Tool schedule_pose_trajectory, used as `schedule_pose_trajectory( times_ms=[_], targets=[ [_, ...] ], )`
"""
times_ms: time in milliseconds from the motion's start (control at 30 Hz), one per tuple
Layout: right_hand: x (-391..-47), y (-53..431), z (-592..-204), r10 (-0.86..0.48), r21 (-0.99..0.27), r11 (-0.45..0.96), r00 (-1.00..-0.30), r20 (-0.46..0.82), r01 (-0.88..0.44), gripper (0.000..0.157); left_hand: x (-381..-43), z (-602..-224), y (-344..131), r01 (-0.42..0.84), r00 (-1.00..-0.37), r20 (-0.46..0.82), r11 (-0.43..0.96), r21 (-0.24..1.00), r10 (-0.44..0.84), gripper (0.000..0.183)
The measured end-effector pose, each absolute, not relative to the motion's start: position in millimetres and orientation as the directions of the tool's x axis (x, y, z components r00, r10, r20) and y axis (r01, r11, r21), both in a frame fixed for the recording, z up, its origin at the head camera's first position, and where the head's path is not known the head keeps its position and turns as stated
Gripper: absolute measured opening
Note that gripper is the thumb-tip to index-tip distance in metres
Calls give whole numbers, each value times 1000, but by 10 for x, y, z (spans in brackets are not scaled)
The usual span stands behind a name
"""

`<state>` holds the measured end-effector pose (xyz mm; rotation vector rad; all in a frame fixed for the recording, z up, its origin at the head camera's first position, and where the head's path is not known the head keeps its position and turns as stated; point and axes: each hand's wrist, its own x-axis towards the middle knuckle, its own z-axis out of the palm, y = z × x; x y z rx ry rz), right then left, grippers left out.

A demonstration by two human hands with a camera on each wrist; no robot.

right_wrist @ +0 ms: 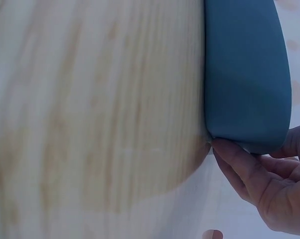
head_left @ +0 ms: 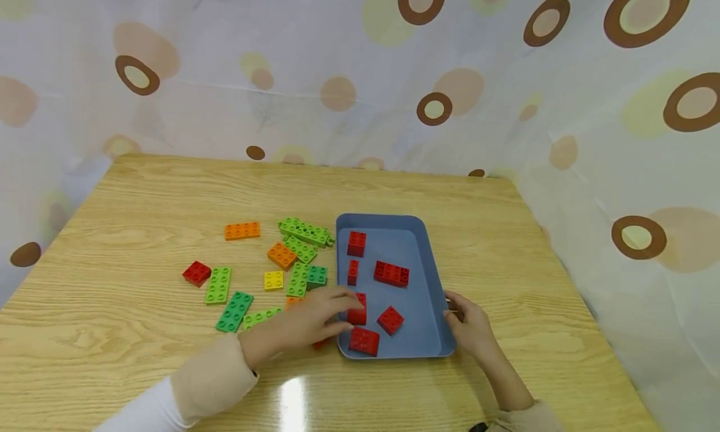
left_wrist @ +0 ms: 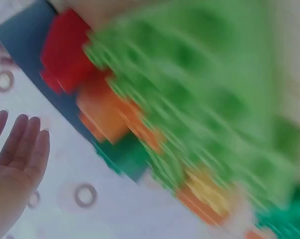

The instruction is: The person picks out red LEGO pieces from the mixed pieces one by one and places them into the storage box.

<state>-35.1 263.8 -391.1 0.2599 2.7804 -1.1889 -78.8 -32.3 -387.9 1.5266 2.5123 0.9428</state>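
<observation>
1. Worktop (head_left: 506,244): carries the tray (head_left: 419,322), between both grips.
2. Left grip (head_left: 315,316): spread, over the tray's eight o'clock rim.
3. Right grip (head_left: 470,326): pinching the tray's four o'clock edge.
4. Red brick (head_left: 358,316): at the left grip's three o'clock, partly hidden by it.

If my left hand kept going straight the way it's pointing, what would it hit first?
Probably the red brick at your left hand's fingertips, inside the blue tray. Your hand's height above it is unclear, so it might pass over.
</observation>
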Motion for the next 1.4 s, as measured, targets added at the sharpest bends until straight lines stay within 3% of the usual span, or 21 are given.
schedule_pose_trajectory(
  times_ms=[167,367,733,1233,1400],
  targets=[
    [-349,2631,-3913,109,-706,681,-980,-165,195,41,-784,-3919,-626,757,-580,247,401,515,776,30],
    [-345,2633,-3916,114,-699,688,-981,-160,194,40,-732,-4009,-760,762,-541,183,386,521,821,34],
    [-340,2612,-3915,125,-708,678,-980,-153,197,40,-731,-4081,-702,723,-541,67,422,547,838,34],
    [-340,2616,-3907,111,-707,686,-985,-135,174,39,-729,-4108,-689,709,-539,39,429,560,841,30],
    [-345,2624,-3901,109,-705,686,-984,-143,178,39,-761,-4014,-692,714,-551,82,418,562,830,29]
  ],
)
